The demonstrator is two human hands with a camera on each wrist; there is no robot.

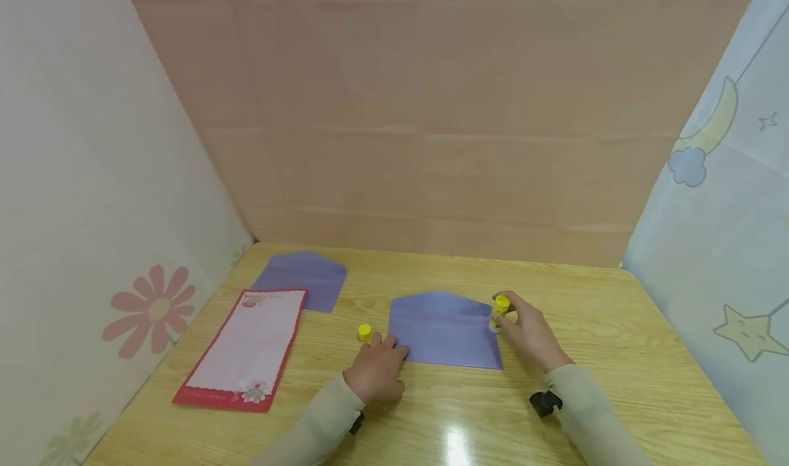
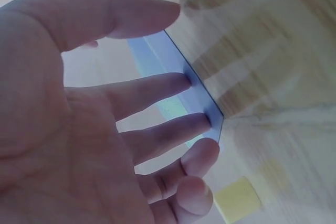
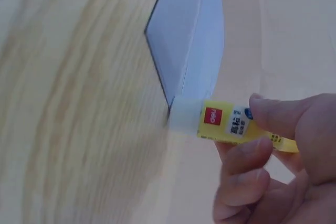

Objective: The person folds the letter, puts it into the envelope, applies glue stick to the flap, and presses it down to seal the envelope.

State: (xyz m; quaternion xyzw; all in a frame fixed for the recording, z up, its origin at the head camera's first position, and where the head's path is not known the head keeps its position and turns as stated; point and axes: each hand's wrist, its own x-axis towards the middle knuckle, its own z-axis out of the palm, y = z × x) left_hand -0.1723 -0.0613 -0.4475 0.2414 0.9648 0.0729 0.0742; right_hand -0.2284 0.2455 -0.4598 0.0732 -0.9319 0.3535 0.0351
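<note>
A purple envelope lies on the table with its pointed flap folded out on the far side. Fingertips of my left hand rest on its near left corner; in the left wrist view two fairly straight fingers touch the purple paper. My right hand grips a yellow glue stick between thumb and fingers. Its whitish end points down by the envelope's right edge, below the flap; whether it touches the paper I cannot tell. Just beyond the left hand stands the yellow cap on the table.
At the left lies a red-bordered sheet of letter paper, overlapping a second purple envelope behind it. The wooden table meets a brownish backdrop at its far edge, with patterned white cloths on both sides.
</note>
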